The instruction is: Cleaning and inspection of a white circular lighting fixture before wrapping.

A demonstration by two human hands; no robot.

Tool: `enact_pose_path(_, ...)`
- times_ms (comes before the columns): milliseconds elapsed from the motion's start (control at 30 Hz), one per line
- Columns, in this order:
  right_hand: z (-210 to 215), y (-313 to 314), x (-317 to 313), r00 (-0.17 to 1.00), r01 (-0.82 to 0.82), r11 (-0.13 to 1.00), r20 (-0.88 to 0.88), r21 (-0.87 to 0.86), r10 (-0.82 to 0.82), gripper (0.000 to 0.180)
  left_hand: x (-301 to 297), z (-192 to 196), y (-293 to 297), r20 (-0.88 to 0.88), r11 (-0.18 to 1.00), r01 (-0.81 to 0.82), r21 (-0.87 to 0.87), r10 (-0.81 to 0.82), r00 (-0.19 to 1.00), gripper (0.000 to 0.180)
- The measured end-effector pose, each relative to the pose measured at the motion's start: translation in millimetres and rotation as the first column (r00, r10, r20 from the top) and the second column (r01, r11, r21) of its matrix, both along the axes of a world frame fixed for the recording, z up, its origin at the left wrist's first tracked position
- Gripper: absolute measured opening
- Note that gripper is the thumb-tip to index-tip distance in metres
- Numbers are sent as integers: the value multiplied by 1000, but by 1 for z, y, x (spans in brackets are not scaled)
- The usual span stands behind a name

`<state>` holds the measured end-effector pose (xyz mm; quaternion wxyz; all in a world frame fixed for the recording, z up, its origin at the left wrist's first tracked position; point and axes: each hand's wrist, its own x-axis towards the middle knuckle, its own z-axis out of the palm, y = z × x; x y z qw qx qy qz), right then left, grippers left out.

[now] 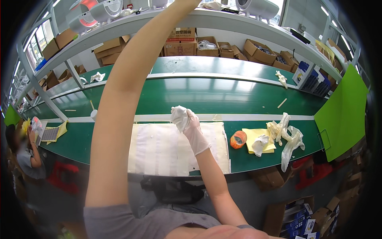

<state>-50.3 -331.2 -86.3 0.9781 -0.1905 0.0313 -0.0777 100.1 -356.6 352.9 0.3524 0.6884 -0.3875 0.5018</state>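
My left arm (123, 79) stretches up and across toward the shelf, and its hand lies beyond the upper edge of the picture. In a thin whitish glove, my right hand (195, 133) is closed around a crumpled white cloth (180, 118). It is held above the far edge of a pale, taped mat (167, 153) on the green workbench (191, 95). To the right of the mat are an orange roll of tape (238, 139), a yellow cloth (252, 135) with a crumpled white wad (260, 145) on it, and several loose gloves (292, 142).
A white overhead shelf (223, 20) carries rounded white devices (258, 8). Cardboard boxes (258, 51) stand behind the bench. A bright green panel (344, 115) rises at the right end. Another person (30, 155) sits at the far left, near a red stool (63, 175).
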Motion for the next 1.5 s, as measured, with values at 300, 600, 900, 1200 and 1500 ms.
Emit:
enact_pose_path(300,-3,-7,1,1000,10,999,-17,34,-10,43,2,-5,15,53,991,-137,-2,137,989,38)
enact_pose_path(600,3,2,0,999,9,999,-47,44,-7,45,17,-8,17,-4,953,-287,-94,288,958,62)
enact_pose_path(900,3,-6,-3,997,35,996,-73,76,-30,45,-40,-15,1,295,858,-495,135,442,847,46)
enact_pose_path(1200,7,-9,-3,998,52,998,-27,44,-51,45,-3,-16,-47,24,655,96,749,-172,985,44)
enact_pose_path(1500,-3,-2,6,1000,2,994,12,106,-4,42,-3,-1,-13,-102,606,-116,787,313,944,64)
